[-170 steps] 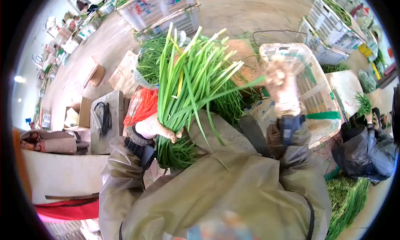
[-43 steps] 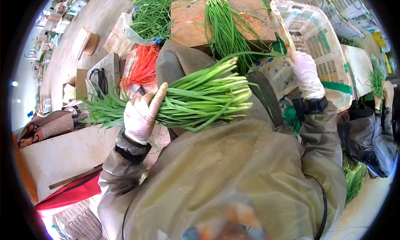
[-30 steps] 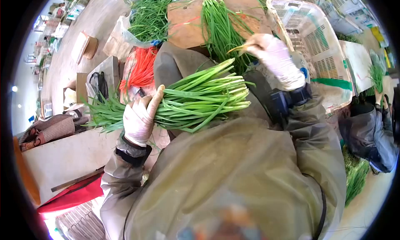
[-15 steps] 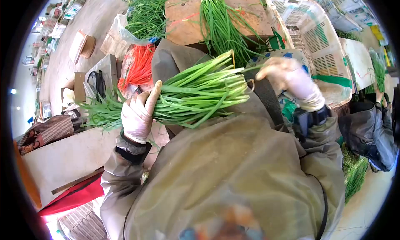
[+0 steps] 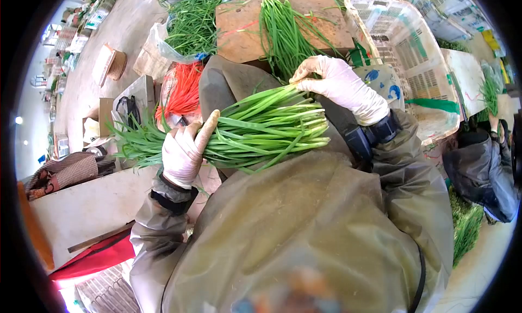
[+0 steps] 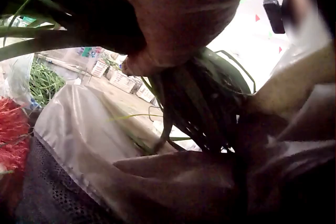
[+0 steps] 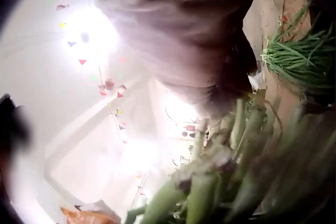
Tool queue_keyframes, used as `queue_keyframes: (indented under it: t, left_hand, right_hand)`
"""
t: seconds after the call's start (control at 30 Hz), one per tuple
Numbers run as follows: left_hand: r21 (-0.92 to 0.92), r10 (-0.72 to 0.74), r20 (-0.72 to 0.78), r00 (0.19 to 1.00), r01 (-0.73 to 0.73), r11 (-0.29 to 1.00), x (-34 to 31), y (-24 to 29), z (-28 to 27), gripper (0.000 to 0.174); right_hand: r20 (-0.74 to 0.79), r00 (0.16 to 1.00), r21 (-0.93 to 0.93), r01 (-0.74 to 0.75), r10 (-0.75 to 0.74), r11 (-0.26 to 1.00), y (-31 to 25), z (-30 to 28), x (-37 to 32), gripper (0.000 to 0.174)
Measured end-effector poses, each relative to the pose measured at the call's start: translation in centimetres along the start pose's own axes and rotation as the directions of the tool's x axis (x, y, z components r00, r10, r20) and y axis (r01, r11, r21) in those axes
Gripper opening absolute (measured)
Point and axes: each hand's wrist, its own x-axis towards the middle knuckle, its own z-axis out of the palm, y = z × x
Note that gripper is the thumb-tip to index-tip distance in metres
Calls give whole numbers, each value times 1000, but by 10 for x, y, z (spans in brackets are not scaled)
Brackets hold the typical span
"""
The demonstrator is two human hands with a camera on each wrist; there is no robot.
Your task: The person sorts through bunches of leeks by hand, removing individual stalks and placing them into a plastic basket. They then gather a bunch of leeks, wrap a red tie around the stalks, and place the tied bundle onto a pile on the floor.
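I see a glossy olive-grey rain jacket (image 5: 304, 220), creased sleeves (image 5: 155, 242), thin white glove on the left hand (image 5: 182, 155), same on the right hand (image 5: 337, 84), black camera straps (image 5: 375, 133) at both wrists

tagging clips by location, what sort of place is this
Probably a vegetable sorting or wholesale-market floor: the left hand grips a bunch of scallions, with a bagged heap of greens and a plastic crate.
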Motion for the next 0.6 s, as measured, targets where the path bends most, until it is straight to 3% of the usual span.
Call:
queue_keyframes:
  t: [0.03, 0.07, 0.1, 0.13, 0.17, 0.2, 0.23, 0.3, 0.33, 0.37, 0.4, 0.43, 0.47, 0.5, 0.57, 0.6]
  left_hand:
    - [-25, 7, 7, 1000, -7, 1000, -2, -1, 2, 69]
    - [-30, 11, 15, 1000, -11, 999, -3, -1, 1, 70]
    - [-33, 11, 18, 1000, -10, 999, -2, -1, 0, 70]
    - [-23, 31, 47, 998, -30, 999, 0, 0, -1, 70]
    - [-13, 52, 74, 996, -51, 999, 3, 1, -3, 70]
    - [15, 54, 88, 995, -55, 998, 6, 3, -4, 69]
    - [13, 55, 86, 995, -57, 998, 7, 3, -4, 69]
    - [37, 88, 92, 992, -91, 995, 11, 0, -5, 69]
    - [47, 89, 99, 991, -94, 994, 13, 0, -6, 67]
    - [48, 87, 98, 991, -92, 995, 14, 0, -6, 67]
    - [28, 88, 99, 991, -92, 995, 15, 1, -7, 68]
    - [9, 91, 99, 991, -92, 996, 16, 0, -7, 68]
    - [9, 92, 98, 991, -93, 996, 16, -1, -6, 68]
    - [-16, 82, 97, 992, -81, 997, 15, -2, -5, 69]
    - [-43, 72, 92, 993, -68, 997, 11, -4, -1, 69]
    - [-44, 50, 85, 995, -46, 998, 8, -5, 1, 70]
  right_hand:
    - [33, 999, 139, -13, 9, 990, -1, 0, 3, 18]
    - [24, 1000, -50, -10, 11, 999, -7, 0, 6, 14]
    - [25, 1000, -49, -13, 15, 999, -10, 1, 9, 14]
    - [53, 982, -487, 183, -180, 854, -14, 3, 12, 12]
    - [165, 928, -809, 321, -334, 492, -16, 6, 15, 11]
    - [184, 906, -868, 332, -382, 369, -12, 12, 18, 9]
    - [184, 907, -869, 330, -380, 368, -12, 15, 19, 9]
    - [210, 953, -865, 285, -217, 412, -18, 20, 23, 10]
    - [195, 973, -834, 232, -125, 501, -27, 19, 23, 10]
    - [198, 972, -834, 234, -126, 500, -35, 21, 23, 10]
    - [182, 976, -426, 191, -123, 884, -41, 22, 23, 11]
    - [171, 979, 116, 92, -111, 989, -47, 20, 25, 12]
    - [143, 946, 265, 248, -292, 932, -58, 9, 27, 12]
    - [74, 977, 405, 153, -199, 901, -75, -7, 19, 9]
    - [-227, 967, 396, 202, -117, 896, -62, -34, 6, 9]
    - [-219, 975, 282, 111, -49, 953, -41, -46, 2, 11]
